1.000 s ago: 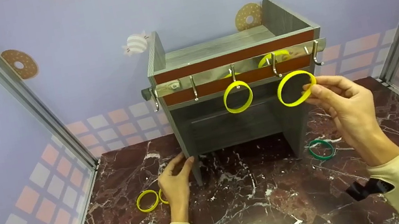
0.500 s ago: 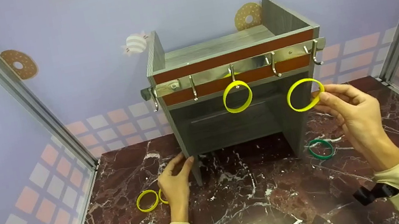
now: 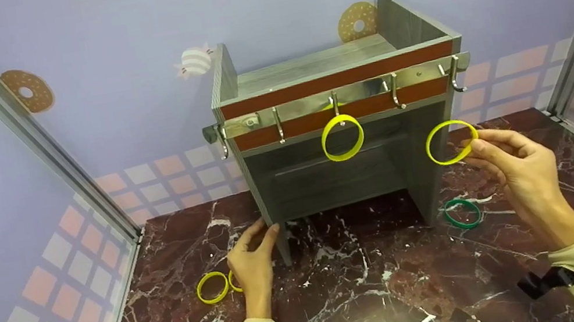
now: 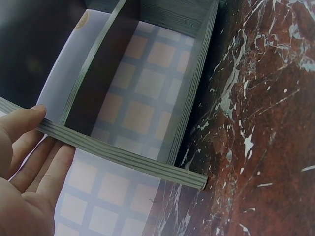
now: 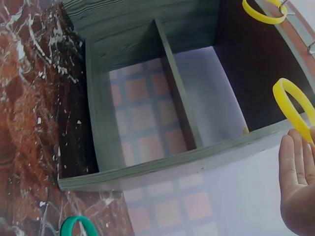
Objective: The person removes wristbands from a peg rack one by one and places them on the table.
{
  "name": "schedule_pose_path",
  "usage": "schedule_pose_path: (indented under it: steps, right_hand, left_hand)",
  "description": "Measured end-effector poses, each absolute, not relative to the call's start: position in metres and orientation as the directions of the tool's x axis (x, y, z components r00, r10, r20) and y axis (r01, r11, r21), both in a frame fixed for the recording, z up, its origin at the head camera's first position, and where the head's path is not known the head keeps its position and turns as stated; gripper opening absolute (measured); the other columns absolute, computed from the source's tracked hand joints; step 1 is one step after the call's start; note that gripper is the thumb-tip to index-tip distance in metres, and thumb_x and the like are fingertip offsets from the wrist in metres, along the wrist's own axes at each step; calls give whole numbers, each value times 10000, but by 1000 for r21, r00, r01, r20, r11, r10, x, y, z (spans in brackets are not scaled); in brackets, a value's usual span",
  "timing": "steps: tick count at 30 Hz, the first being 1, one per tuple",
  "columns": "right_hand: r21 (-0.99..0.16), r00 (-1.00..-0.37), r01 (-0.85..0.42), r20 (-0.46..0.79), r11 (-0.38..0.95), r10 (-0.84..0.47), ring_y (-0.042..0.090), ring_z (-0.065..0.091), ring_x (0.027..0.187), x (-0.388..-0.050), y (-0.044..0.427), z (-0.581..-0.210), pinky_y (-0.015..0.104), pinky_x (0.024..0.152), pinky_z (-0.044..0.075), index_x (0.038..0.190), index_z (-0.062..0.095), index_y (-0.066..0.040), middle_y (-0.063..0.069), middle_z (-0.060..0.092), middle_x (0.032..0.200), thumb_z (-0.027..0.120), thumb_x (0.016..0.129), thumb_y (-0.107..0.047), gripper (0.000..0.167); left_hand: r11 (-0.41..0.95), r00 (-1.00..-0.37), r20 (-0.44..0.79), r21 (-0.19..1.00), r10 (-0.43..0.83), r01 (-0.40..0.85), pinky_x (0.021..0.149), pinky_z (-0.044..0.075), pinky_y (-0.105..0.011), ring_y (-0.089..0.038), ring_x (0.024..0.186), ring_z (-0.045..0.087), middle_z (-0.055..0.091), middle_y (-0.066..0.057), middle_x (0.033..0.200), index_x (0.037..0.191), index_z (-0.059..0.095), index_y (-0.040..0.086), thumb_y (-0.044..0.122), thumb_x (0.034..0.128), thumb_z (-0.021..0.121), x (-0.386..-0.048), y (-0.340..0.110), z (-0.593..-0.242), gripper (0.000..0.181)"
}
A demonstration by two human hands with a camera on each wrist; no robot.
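Note:
In the head view my right hand (image 3: 529, 180) pinches a yellow wristband (image 3: 452, 142) by its edge, in front of the right side of a grey wooden shelf (image 3: 333, 73). Another yellow wristband (image 3: 342, 137) hangs from the middle hook of a metal hook rail (image 3: 312, 102) across the shelf's front. My left hand (image 3: 253, 264) grips the lower left side panel (image 4: 123, 155), thumb on one face and fingers on the other in the left wrist view. Beside that hand a yellow wristband (image 3: 212, 287) lies on the table, and a second one is partly hidden behind the hand.
A green wristband (image 3: 462, 214) lies on the dark red marbled table (image 3: 372, 311), right of the shelf. A patterned purple wall (image 3: 133, 93) stands behind, with side panels at left and right. The rail's other hooks (image 3: 279, 125) stick out toward me.
My right hand has moved down and to the right with its yellow wristband, away from the hook rail. The left hand has stayed on the side panel.

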State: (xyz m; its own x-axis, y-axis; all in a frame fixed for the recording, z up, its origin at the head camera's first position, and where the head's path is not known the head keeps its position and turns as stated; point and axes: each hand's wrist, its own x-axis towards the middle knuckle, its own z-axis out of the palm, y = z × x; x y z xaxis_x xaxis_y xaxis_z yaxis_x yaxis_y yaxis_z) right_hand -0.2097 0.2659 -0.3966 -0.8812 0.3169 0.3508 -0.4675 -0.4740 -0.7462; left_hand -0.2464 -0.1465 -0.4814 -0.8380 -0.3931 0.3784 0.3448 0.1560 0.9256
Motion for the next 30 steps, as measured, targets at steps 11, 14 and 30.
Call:
schedule_pose_path:
  steps: [11,14,30]
  right_hand:
    - [-768,-892,-439,307,-466,332,280,782,809,-210,282,-416,356,778,628,1097,712,162,231,765,953,673,962,155,141]
    - [-774,-894,-430,295,-464,337,277,783,807,-211,286,-421,361,779,628,1104,714,158,227,767,946,681,959,151,148]
    - [-798,-892,-417,266,-435,366,267,788,800,-216,303,-444,370,788,621,1108,722,159,224,775,953,709,947,141,163]
  left_hand:
    - [161,-842,377,926,-386,340,687,579,-202,-151,812,759,800,-119,948,1085,831,28,76,865,898,-246,-147,-481,235]
    - [163,-842,375,927,-389,338,682,579,-203,-168,810,759,801,-112,941,1077,834,36,84,860,904,-246,-147,-481,233]
    - [160,-845,366,931,-391,329,688,581,-206,-155,832,763,803,-113,963,1080,835,39,105,858,910,-246,-147,-480,244]
